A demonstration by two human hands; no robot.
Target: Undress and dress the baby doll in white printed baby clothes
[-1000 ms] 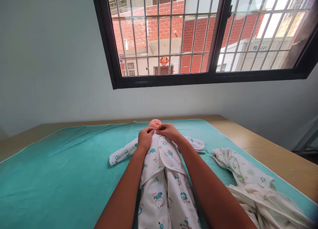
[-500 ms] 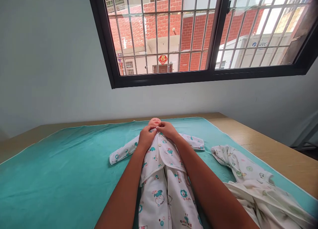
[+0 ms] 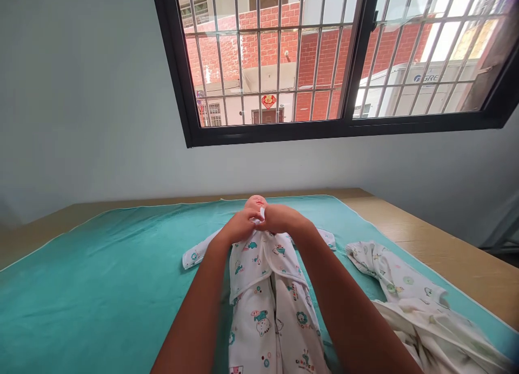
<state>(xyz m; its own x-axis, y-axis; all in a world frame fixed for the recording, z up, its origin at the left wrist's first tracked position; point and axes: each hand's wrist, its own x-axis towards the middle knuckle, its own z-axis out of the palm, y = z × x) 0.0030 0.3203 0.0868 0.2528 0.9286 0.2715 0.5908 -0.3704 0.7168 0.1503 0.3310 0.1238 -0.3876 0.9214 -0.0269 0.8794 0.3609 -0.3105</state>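
Note:
A baby doll [image 3: 256, 200] lies on its back, head toward the window, dressed in a white printed baby jacket [image 3: 249, 266]. Printed white trousers [image 3: 253, 331] cover its legs, with the jacket's hem over their top. At the neckline my left hand [image 3: 240, 225] is closed, fingers pinching the jacket's front edge. Close against it, my right hand [image 3: 281, 218] is closed on the other side of the same opening. A bit of white cloth pokes up between the fingers. The hands hide the collar and its fastening. Both sleeves stretch out sideways.
A turquoise sheet [image 3: 101, 287] covers most of the wooden table [image 3: 458, 249]. Crumpled white printed baby clothes [image 3: 409, 282] lie to the right. Behind the table rises a grey wall [image 3: 101, 120] with a dark-framed, barred window [image 3: 267, 133].
Both hands have turned and drawn slightly toward me, lifting the collar cloth between them. The jacket's upper front and sleeves have shifted a little with the pull.

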